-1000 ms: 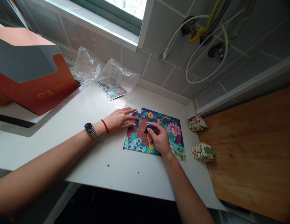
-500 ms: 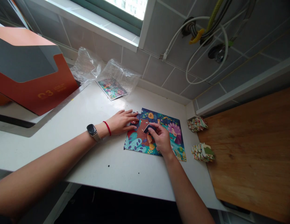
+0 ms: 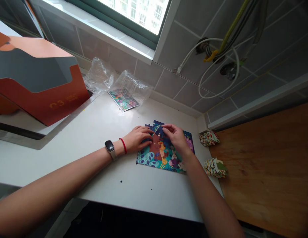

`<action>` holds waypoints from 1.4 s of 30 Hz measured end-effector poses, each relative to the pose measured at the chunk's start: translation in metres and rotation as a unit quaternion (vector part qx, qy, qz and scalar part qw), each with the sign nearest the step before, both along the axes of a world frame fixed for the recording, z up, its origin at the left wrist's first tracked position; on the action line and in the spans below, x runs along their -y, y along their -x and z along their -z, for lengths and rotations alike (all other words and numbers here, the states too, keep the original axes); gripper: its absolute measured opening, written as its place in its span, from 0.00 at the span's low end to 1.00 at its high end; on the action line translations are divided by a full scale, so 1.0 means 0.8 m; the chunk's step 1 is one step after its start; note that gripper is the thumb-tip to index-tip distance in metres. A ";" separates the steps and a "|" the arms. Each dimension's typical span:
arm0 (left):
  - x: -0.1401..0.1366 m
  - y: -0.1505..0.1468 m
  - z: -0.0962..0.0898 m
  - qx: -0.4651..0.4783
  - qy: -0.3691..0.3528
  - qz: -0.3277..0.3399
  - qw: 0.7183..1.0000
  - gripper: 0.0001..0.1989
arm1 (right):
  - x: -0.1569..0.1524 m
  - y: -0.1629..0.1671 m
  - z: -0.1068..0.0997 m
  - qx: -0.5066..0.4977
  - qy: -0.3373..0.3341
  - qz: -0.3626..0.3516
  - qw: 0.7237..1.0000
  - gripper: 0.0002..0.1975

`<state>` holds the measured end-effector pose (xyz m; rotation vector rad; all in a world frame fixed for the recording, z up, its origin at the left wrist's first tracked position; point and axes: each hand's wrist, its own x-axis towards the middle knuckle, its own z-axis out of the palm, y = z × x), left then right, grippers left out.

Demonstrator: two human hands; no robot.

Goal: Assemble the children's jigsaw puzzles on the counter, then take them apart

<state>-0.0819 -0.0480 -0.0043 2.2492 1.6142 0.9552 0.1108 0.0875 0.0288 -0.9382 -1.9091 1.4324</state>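
A colourful jigsaw puzzle with animals and plants lies flat on the white counter. At its upper left edge the outline is uneven. My left hand rests palm down across the puzzle's left side, fingers stretched out and holding nothing. Between thumb and fingertips, my right hand pinches a dark blue puzzle piece, tilted over the upper part of the puzzle. That hand and its forearm hide much of the puzzle's right side.
Two stacks of puzzle pieces stand by a wooden board on the right. Behind, a picture card lies partly under a clear plastic bag. An orange box stands at left. Small dark bits lie nearer me.
My right hand has moved up the puzzle, from the bear's middle to the upper edge, with the piece turned in its fingers. My left hand stays on the left side. The camera view has shifted.
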 end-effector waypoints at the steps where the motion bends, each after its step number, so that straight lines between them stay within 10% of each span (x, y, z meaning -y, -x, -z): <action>1: 0.000 0.001 -0.002 0.027 -0.003 -0.021 0.999 0.11 | -0.012 0.014 -0.003 0.006 -0.019 -0.005 1.000 0.14; 7: -0.001 0.019 -0.011 0.138 -0.012 -0.197 0.971 0.13 | -0.062 0.094 0.013 0.087 -0.091 -0.031 0.992 0.08; 25: -0.020 0.027 0.004 0.334 -0.039 -0.234 0.912 0.14 | -0.083 0.117 0.028 0.181 -0.092 -0.101 0.974 0.05; 33: -0.021 0.027 0.003 0.277 -0.016 -0.251 0.927 0.15 | -0.066 0.109 0.031 0.200 -0.178 -0.057 0.962 0.06; 42: -0.019 0.013 0.006 0.001 0.072 -0.247 0.966 0.33 | -0.058 0.075 0.032 0.218 -0.302 -0.099 0.923 0.13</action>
